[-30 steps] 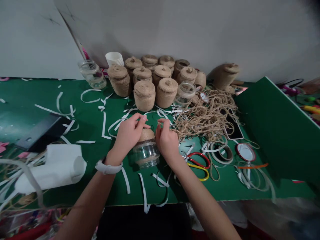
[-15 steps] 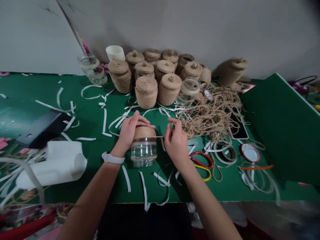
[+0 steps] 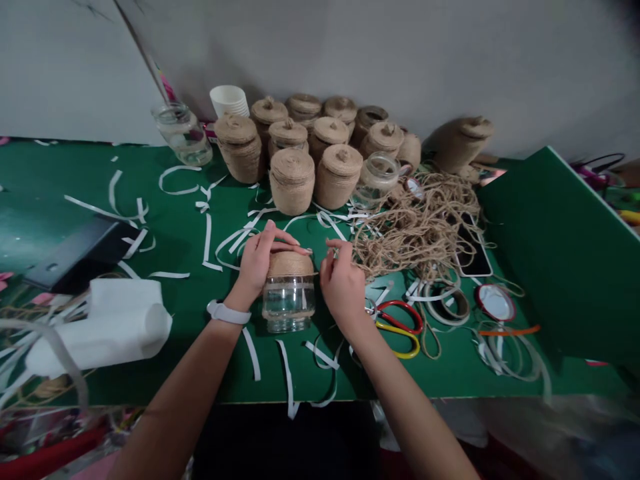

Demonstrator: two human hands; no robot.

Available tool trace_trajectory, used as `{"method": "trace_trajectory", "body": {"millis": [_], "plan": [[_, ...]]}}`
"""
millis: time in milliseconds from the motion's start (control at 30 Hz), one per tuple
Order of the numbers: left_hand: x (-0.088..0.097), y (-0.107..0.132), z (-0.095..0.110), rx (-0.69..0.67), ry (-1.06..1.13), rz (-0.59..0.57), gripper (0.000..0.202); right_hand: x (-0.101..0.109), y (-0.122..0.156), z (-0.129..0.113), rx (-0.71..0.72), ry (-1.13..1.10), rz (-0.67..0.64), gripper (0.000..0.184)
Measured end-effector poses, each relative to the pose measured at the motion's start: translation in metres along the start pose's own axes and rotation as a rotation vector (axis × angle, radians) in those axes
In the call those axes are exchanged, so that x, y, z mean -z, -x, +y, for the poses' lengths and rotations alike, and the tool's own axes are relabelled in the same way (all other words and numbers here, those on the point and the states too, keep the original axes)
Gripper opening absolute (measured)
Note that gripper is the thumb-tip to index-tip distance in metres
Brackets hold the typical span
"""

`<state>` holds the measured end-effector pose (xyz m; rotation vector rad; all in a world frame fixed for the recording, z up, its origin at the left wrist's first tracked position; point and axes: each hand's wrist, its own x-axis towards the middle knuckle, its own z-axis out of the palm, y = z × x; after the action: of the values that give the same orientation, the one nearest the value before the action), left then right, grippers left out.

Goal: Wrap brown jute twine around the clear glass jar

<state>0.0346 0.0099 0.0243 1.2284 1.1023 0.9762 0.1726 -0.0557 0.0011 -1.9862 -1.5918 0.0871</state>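
A clear glass jar (image 3: 289,301) is in front of me with its threaded neck toward me. Brown jute twine (image 3: 291,265) is wound in close rows around its far end. My left hand (image 3: 256,263) grips the jar from the left, fingers lying across the wrapped end. Just right of the jar, my right hand (image 3: 343,283) is closed, its fingers pinching the jute strand that comes off the wrapping; little of that strand shows. A tangled heap of jute twine (image 3: 417,220) lies beyond this hand, and scissors (image 3: 403,317) with red and yellow handles lie beside its wrist.
Several twine-covered jars (image 3: 293,183) stand along the wall, near bare glass jars (image 3: 377,175) and stacked white cups (image 3: 229,101). White strips (image 3: 207,243) litter the green table (image 3: 200,360). A phone (image 3: 474,250), tape rolls (image 3: 453,303) and a green panel (image 3: 555,260) are at right; a white roll (image 3: 105,333) is at left.
My right hand has moved slightly left, closer to the jar, and the strand between them has shortened from view. The left hand keeps its hold. The whole view has shifted slightly.
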Motion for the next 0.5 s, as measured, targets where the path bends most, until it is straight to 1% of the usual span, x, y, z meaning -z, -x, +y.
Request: {"method": "trace_trajectory", "body": {"millis": [100,167,233,300,333,400,467,500], "plan": [[0.001,-0.002,-0.002,-0.002,-0.033,0.005,0.060,-0.009,-0.014,-0.005,-0.009,0.042,-0.042,0.026],[0.005,-0.003,-0.002,-0.031,-0.058,0.001,0.060,-0.011,-0.022,-0.007,0.007,0.048,-0.053,0.025],[0.009,-0.004,0.003,-0.082,-0.142,-0.058,0.055,-0.011,-0.025,-0.008,0.033,0.050,-0.057,0.026],[0.012,-0.003,0.013,-0.134,-0.283,-0.132,0.046,-0.009,-0.026,-0.007,0.048,0.058,-0.060,0.027],[0.012,-0.001,0.018,-0.149,-0.354,-0.145,0.043,-0.008,-0.025,-0.008,0.049,0.064,-0.064,0.028],[0.007,0.005,0.029,-0.178,-0.478,-0.066,0.042,-0.005,-0.023,-0.010,0.050,0.077,-0.075,0.029],[-0.001,0.010,0.037,-0.180,-0.680,0.000,0.047,-0.003,-0.020,-0.015,0.060,0.079,-0.088,0.030],[-0.006,0.012,0.039,-0.176,-0.800,-0.011,0.048,-0.002,-0.019,-0.018,0.072,0.074,-0.096,0.031]]}}
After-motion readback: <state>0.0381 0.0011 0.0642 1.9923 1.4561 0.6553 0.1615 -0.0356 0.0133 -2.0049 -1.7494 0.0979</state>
